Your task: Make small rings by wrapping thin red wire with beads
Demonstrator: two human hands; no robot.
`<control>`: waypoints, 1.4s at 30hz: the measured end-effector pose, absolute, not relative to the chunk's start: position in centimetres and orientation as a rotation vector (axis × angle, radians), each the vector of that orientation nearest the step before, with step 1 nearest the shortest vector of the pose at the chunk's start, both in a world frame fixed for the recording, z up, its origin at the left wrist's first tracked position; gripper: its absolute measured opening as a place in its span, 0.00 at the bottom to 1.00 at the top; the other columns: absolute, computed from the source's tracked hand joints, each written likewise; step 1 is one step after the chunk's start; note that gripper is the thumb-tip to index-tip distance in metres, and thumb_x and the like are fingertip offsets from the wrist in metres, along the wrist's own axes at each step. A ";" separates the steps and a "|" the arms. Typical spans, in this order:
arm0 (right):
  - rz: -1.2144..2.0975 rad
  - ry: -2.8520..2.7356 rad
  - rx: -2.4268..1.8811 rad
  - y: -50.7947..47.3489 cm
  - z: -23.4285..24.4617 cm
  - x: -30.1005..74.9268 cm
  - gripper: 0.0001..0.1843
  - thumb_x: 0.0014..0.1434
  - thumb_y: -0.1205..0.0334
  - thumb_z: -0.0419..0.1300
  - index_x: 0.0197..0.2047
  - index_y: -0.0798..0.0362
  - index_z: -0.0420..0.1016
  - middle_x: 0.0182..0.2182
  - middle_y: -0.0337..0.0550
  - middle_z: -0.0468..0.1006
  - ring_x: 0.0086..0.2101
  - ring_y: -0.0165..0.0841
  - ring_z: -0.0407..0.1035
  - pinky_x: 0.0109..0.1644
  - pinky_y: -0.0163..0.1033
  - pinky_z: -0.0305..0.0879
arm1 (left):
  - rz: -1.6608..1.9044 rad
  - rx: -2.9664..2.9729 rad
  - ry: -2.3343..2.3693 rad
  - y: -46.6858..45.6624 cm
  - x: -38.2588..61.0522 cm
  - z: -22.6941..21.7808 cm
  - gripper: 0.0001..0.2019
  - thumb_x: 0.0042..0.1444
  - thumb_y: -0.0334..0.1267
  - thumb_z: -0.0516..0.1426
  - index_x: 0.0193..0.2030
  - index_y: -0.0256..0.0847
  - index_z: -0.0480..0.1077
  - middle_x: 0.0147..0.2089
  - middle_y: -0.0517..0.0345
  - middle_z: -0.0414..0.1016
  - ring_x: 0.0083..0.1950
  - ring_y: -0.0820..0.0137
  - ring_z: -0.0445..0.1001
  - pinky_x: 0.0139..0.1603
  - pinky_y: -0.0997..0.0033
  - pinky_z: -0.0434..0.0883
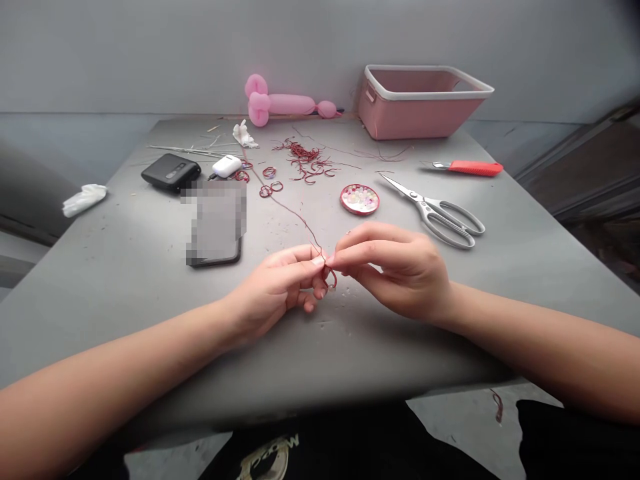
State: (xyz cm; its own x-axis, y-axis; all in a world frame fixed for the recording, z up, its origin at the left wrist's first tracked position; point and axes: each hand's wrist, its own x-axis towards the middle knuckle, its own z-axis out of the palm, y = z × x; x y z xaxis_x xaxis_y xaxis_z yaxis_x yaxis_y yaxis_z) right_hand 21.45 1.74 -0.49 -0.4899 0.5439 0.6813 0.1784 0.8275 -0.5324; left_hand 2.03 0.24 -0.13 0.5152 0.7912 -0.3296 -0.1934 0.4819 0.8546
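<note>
A small dark-red wire ring (pixel 335 279) hangs at the fingertips of both hands, a pale bead apparently at its bottom. My left hand (pixel 280 280) pinches it at the top between thumb and forefinger. From that pinch a long thin red wire (pixel 300 217) runs up and away across the table. My right hand (pixel 400 270) is closed, its thumb and forefinger tips pressed together at the ring's upper right. The exact spot under the fingertips is hidden. Beyond the hands lies a red-rimmed dish of pale beads (pixel 360 200).
Scissors (pixel 425 207) and a red utility knife (pixel 475 168) lie right. Cut red wire pieces (pixel 305 153) and several finished rings (pixel 266 191) lie mid-table. A phone (pixel 220 227), black device (pixel 171 172) and white case (pixel 227 165) sit left. A pink basket (pixel 420 117) and balloon (pixel 290 105) stand behind.
</note>
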 end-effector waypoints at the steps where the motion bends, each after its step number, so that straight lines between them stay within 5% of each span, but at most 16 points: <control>1: 0.482 -2.076 -0.531 1.8 -0.5 21.5 0.14 0.62 0.74 0.57 0.39 0.48 0.80 0.33 0.41 0.77 0.32 0.28 0.73 0.37 0.34 0.74 | 0.672 0.859 0.815 0.2 2.1 -0.1 0.09 0.54 0.40 0.62 0.30 0.39 0.69 0.27 0.60 0.68 0.27 0.76 0.65 0.25 0.78 0.64; 14: 0.063 -2.205 -0.430 2.8 -0.9 21.9 0.16 0.63 0.74 0.50 0.37 0.47 0.76 0.32 0.42 0.77 0.34 0.32 0.72 0.38 0.38 0.73 | 0.602 0.995 0.832 -0.2 2.2 -0.2 0.14 0.58 0.49 0.60 0.34 0.39 0.68 0.31 0.60 0.68 0.28 0.76 0.68 0.26 0.77 0.67; 21: 0.633 -1.986 -0.743 2.2 -0.6 21.3 0.04 0.61 0.64 0.60 0.34 0.50 0.75 0.31 0.42 0.78 0.32 0.30 0.72 0.36 0.37 0.71 | 0.774 1.135 0.884 -0.2 2.3 -0.2 0.11 0.59 0.45 0.60 0.33 0.40 0.67 0.28 0.64 0.66 0.27 0.78 0.66 0.26 0.78 0.66; 26: 1.393 -1.652 -0.981 1.6 -0.3 20.7 0.13 0.54 0.54 0.68 0.35 0.55 0.76 0.30 0.41 0.80 0.32 0.31 0.75 0.36 0.36 0.73 | 0.971 1.337 0.962 -0.1 2.2 -0.4 0.08 0.59 0.41 0.60 0.35 0.39 0.68 0.29 0.63 0.70 0.29 0.76 0.71 0.31 0.75 0.72; 35: 1.545 -1.466 -0.926 1.7 -0.7 20.8 0.11 0.49 0.61 0.72 0.36 0.55 0.78 0.31 0.40 0.81 0.33 0.29 0.76 0.40 0.36 0.75 | 1.047 1.662 1.036 -0.2 2.1 -0.6 0.06 0.61 0.37 0.58 0.36 0.37 0.71 0.33 0.55 0.77 0.34 0.72 0.75 0.35 0.73 0.73; 42: 1.308 -1.589 -0.776 1.4 -1.2 20.6 0.05 0.53 0.68 0.69 0.35 0.53 0.77 0.31 0.38 0.80 0.34 0.27 0.76 0.40 0.34 0.76 | 1.062 1.685 1.013 -0.5 1.9 -0.9 0.06 0.60 0.36 0.58 0.34 0.37 0.70 0.30 0.58 0.74 0.31 0.74 0.73 0.32 0.74 0.72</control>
State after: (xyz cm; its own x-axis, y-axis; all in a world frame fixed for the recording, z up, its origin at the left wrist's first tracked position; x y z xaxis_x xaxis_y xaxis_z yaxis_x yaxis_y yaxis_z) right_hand 20.59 1.45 -1.23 -0.3908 0.8856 0.2509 -0.0761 0.2406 -0.9676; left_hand 1.94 -0.46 -0.90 0.3026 0.9269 0.2222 0.1779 -0.2840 0.9422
